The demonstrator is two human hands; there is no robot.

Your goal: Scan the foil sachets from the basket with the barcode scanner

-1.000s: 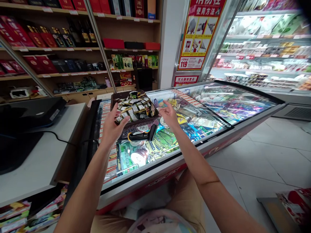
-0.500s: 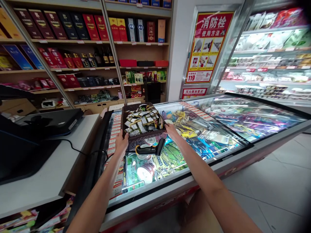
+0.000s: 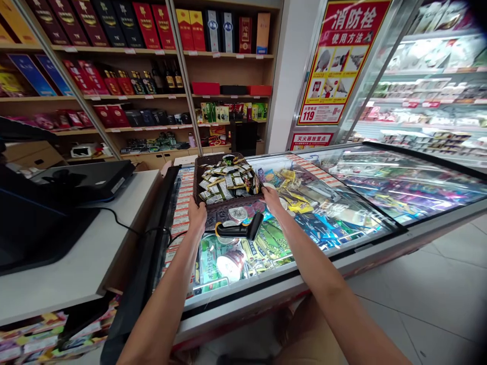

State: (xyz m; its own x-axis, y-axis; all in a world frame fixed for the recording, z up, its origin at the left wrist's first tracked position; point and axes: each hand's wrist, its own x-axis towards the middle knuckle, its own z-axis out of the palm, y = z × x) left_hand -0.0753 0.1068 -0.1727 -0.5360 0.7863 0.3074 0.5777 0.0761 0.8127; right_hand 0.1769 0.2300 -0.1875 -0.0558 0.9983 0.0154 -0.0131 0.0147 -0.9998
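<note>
Over freezer glass (image 3: 323, 223), both outstretched grips (image 3: 197, 215) (image 3: 271, 197) clasp basket (image 3: 233, 202).

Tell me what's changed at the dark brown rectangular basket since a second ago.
The left hand and right hand, spread open beside the dark brown rectangular basket a second ago, now hold its near corners. Any basket shift is too slight to tell. The black, orange-trimmed handheld scanner still lies on the glass-topped freezer.
</note>
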